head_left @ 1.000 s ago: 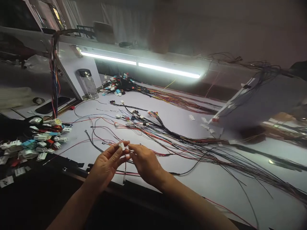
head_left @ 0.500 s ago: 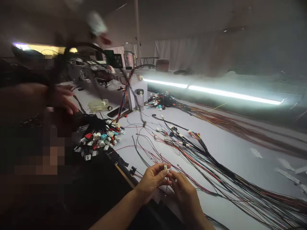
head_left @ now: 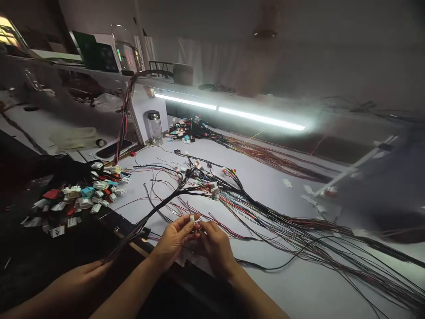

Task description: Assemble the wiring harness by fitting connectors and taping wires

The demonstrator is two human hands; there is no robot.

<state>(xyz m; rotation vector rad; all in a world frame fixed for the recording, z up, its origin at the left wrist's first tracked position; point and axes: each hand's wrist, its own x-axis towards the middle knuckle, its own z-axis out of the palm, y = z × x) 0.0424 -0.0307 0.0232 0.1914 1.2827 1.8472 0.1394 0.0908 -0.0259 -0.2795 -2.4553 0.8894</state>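
Note:
My left hand (head_left: 174, 239) pinches a small white connector (head_left: 192, 218) between thumb and fingers, just over the table's near edge. Close against it, my right hand (head_left: 217, 246) has its fingertips pressed together beside the connector; what they pinch is too small to make out. Thin red and dark wires (head_left: 229, 230) lie on the white table behind both hands. To the left, another person's hand (head_left: 88, 274) holds a black-wrapped wire harness (head_left: 162, 201), whose branched end with white connectors (head_left: 213, 188) reaches over the other wires.
A bundle of many-coloured connectors (head_left: 86, 190) hangs at the left table edge. Long wires (head_left: 299, 226) run off to the right. At the back stand a glass jar (head_left: 154, 128) and a lit tube lamp (head_left: 259, 117); a phone (head_left: 113, 149) lies left of the jar.
The view has swung right. The other person's harness, blurred in the air before, now stretches over the table, and that person's hand is lower, beside my left forearm. My hands still hold the connector together.

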